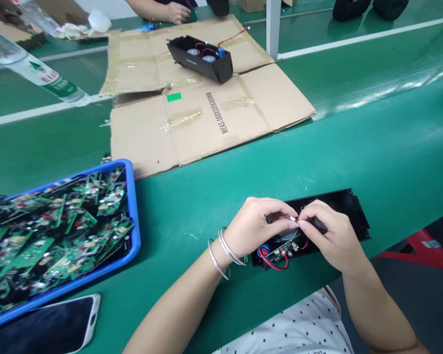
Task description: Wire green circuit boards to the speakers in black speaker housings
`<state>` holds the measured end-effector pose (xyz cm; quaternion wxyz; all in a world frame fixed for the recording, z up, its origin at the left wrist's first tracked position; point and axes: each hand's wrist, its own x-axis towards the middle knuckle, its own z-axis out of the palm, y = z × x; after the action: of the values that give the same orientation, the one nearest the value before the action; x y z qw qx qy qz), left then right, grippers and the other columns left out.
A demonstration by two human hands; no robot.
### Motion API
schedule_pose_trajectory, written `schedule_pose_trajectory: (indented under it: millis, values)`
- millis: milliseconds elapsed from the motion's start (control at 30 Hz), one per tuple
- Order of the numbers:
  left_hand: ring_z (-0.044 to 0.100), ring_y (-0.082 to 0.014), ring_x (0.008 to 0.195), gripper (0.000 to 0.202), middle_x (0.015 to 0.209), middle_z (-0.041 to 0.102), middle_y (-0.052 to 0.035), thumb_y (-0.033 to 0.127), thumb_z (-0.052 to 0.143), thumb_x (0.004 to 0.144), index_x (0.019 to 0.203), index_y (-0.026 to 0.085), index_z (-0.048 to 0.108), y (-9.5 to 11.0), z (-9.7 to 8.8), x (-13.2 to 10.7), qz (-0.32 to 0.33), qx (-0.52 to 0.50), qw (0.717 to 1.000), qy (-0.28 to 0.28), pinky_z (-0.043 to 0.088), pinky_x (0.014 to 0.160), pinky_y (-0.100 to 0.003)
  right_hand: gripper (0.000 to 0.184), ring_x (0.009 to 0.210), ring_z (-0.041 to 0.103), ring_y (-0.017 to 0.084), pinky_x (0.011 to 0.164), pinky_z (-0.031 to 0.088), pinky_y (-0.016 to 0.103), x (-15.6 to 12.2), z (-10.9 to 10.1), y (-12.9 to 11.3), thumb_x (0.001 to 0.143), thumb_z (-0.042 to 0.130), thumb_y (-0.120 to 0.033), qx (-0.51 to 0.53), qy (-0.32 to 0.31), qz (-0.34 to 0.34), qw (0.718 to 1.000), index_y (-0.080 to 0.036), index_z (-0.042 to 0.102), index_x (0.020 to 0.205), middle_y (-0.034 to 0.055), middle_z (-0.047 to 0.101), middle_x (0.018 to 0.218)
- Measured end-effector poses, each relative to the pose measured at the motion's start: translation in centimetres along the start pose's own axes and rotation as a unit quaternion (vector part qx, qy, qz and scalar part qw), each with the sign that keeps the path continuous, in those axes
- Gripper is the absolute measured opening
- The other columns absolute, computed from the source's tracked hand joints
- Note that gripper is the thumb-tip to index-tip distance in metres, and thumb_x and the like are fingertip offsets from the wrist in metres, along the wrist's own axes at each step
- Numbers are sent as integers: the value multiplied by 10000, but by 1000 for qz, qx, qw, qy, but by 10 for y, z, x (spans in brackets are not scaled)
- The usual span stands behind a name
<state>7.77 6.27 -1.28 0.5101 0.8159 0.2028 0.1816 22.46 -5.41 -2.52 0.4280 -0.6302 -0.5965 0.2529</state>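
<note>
A long black speaker housing (345, 209) lies on the green table in front of me. Over it my left hand (268, 219) pinches a small white wire connector (293, 219) between thumb and forefinger. My right hand (327, 231) has its thumb and forefinger closed on the red and black wire beside that connector, and the two hands' fingertips nearly meet. Beneath them, a green circuit board (283, 250) sits at the housing's near side. Red and black wires (275, 265) loop from it by a blue part (263, 250). The hands partly hide the round speakers inside.
On the left stands a blue tray (135, 216) heaped with circuit boards. A phone (40, 327) lies before it. Flattened cardboard (192, 142) carries another black housing (203, 59). A water bottle (37, 69) is at upper left. A co-worker's hand (177, 13) rests beyond.
</note>
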Motion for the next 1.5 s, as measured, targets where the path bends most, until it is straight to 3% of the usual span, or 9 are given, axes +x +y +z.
schedule_pose_trajectory:
  millis: [367,833,1067,1333,1500]
  values:
    - [676,-125,688,31,753,736,-18,156,681,771,783,165,708,0,0,1,21,-4,1000,3,511,645,-195,136,695,527,133,613,422,270,0,0,0,888,504,-194,-16,22,-13,1000,-198,552,761,8,575,745]
    - [686,-129,670,23,742,743,-31,135,701,751,764,143,718,-2,1,2,10,-14,1000,6,514,633,-187,135,701,531,137,626,423,266,1,1,1,900,495,-199,-33,16,-26,999,-201,550,777,5,578,737]
    - [675,-120,638,44,733,742,-15,150,678,772,783,157,719,0,-4,2,-28,-5,1000,-1,505,593,-179,116,683,530,130,609,423,258,1,1,0,886,499,-202,-21,19,7,1000,-198,543,778,4,570,736]
    - [684,-129,593,122,681,722,-18,224,589,841,814,152,684,-1,-2,0,-85,-109,990,0,553,590,-199,130,823,605,154,713,476,269,-3,2,5,908,490,-237,18,73,67,995,-208,615,928,29,639,895]
    - [689,-142,580,170,651,708,-41,237,563,855,760,129,654,0,0,1,-118,-121,986,6,564,571,-212,126,832,615,152,722,487,271,-3,3,6,907,498,-242,15,68,71,995,-215,612,952,25,648,912]
